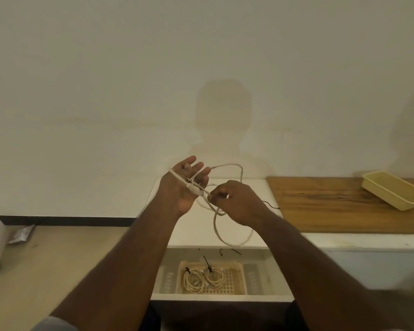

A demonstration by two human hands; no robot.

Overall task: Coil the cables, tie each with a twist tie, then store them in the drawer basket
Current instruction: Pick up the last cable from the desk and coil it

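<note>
A white cable (234, 166) loops in the air above the white counter. My left hand (184, 187) is raised palm up with fingers spread, and the cable's plug end lies across the palm and around the fingers. My right hand (237, 201) pinches the cable just right of the left palm. A long loop hangs down below the hands. In the open drawer below sits a cream lattice basket (234, 286). Two coiled white cables (194, 279) with black twist ties lie inside it.
Loose black twist ties (225, 252) lie at the counter's front edge and one (270, 206) by my right wrist. A wooden board (332, 206) with a cream tray (392, 193) is at the right. Packaging (19, 235) lies on the floor at the left.
</note>
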